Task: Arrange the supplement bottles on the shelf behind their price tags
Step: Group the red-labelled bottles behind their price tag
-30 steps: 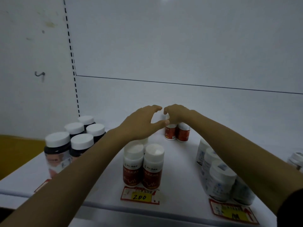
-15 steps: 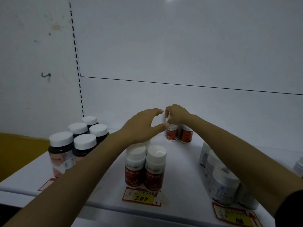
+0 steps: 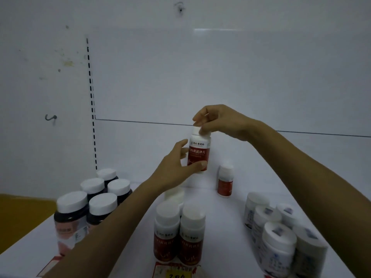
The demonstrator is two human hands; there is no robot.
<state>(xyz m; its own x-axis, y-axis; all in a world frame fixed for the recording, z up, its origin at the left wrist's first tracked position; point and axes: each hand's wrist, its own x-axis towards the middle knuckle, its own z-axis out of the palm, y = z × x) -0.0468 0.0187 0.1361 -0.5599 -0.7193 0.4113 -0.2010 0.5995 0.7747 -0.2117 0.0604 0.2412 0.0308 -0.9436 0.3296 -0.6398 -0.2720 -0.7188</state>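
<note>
A red-labelled supplement bottle (image 3: 198,152) with a white cap is held in the air above the shelf (image 3: 226,227). My right hand (image 3: 218,121) pinches its cap from above. My left hand (image 3: 176,167) wraps its lower body from the left. Another red bottle (image 3: 225,183) stands alone at the back of the shelf. Two red bottles (image 3: 178,235) stand side by side at the front, behind a red and yellow price tag (image 3: 176,272), with a white cap (image 3: 174,194) showing behind them.
Several dark bottles with white caps (image 3: 90,205) stand in a group at the left. Several white bottles (image 3: 281,235) crowd the right front. A white back panel rises behind, with a slotted upright (image 3: 91,101) at the left.
Both hands lifted one red bottle from the pair at the back of the shelf into the air. My left hand, which held nothing, now grips its body. The camera moved closer.
</note>
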